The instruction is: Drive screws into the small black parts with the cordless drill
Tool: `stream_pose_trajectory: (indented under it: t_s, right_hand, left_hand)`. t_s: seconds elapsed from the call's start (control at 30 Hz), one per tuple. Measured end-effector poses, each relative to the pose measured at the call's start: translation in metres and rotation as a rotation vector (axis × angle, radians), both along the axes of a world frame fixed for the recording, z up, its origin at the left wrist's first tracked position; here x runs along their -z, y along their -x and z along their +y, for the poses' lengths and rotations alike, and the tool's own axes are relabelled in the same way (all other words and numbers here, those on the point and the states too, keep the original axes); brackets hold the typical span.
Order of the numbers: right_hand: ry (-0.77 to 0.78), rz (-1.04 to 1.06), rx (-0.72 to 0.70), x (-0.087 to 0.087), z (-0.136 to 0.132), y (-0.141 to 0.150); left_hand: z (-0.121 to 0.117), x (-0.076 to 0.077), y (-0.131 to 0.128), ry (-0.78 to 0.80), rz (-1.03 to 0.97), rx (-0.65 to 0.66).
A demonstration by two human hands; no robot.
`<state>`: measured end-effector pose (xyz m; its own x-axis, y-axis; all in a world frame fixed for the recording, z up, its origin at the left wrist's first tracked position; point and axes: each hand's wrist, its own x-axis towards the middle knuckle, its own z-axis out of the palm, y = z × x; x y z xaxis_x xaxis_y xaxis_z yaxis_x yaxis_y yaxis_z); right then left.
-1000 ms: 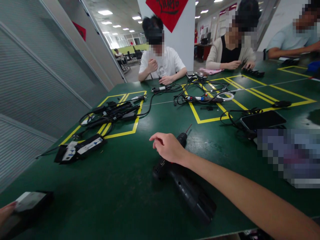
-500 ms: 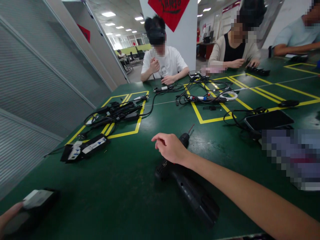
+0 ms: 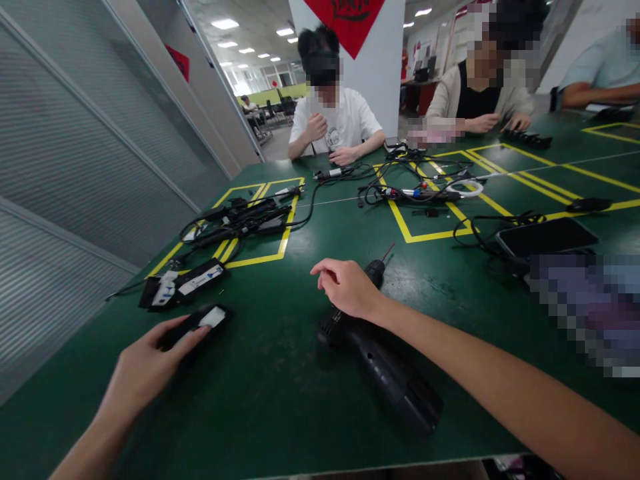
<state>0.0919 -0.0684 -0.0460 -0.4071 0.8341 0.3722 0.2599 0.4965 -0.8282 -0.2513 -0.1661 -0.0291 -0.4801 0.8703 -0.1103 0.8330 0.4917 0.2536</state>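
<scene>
My left hand (image 3: 147, 363), at the lower left, grips a small flat black block with a white label (image 3: 213, 317) between thumb and fingers. What kind of thing the block is I cannot tell. My right hand (image 3: 347, 287) is curled over the middle of a black power drill (image 3: 395, 383), which lies on its side on the green table. The drill's chuck and thin bit show beyond the hand, pointing away to the right. Its handle extends toward me. My right thumb is hidden, and so is the part of the drill under the palm.
Black parts with white labels (image 3: 203, 278) lie beyond my left hand. A tangle of black cables (image 3: 245, 220) sits in a yellow-taped area, with more tools and cables (image 3: 420, 193) farther right. A dark-screened phone (image 3: 547, 238) lies at the right. Several people sit across the green table (image 3: 280, 400).
My left hand has come in from the lower left edge, moving the black block up and right. My right hand keeps its pose on the drill. The view has turned slightly left.
</scene>
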Motion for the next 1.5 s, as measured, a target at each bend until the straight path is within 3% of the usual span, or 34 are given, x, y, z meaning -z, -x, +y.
stream_pose_trajectory:
  t_s: [0.1,0.23,0.37,0.47,0.6,0.73,0.87,1.03,1.3,1.4,1.5]
  right_hand:
    - [-0.033,-0.01,0.009,0.0,-0.001,-0.001]
    - [-0.075,-0.013,0.043,-0.001,-0.004,0.0]
    - [-0.121,0.001,0.133,0.0,0.004,-0.004]
    - [-0.259,-0.082,0.285,0.005,0.029,-0.024]
    - [-0.347,-0.205,0.472,0.017,0.073,-0.068]
    - [-0.364,-0.296,0.427,0.028,0.101,-0.095]
    - [-0.296,-0.304,0.409,0.038,0.111,-0.094]
    - [-0.282,-0.274,0.426,0.048,0.114,-0.093]
    - [-0.256,-0.237,0.461,0.048,0.116,-0.092]
    - [-0.244,-0.235,0.475,0.049,0.117,-0.089]
    - [-0.237,-0.23,0.485,0.049,0.117,-0.088]
  left_hand:
    - [0.045,0.013,-0.024,-0.16,-0.095,0.241]
    - [0.113,0.015,-0.098,-0.341,-0.223,0.46]
    - [0.16,0.014,-0.176,-0.375,-0.399,0.666]
    - [0.185,0.018,-0.219,-0.378,-0.448,0.74]
    - [0.22,0.029,-0.253,-0.359,-0.507,0.826]
    - [0.249,0.041,-0.263,-0.341,-0.594,0.949]
    - [0.259,0.05,-0.259,-0.339,-0.59,0.967]
    - [0.258,0.049,-0.257,-0.318,-0.565,0.987]
    - [0.257,0.049,-0.256,-0.332,-0.545,1.025]
    - [0.246,0.049,-0.253,-0.389,-0.525,0.959]
    - [0.212,0.033,-0.246,-0.529,-0.508,0.892]
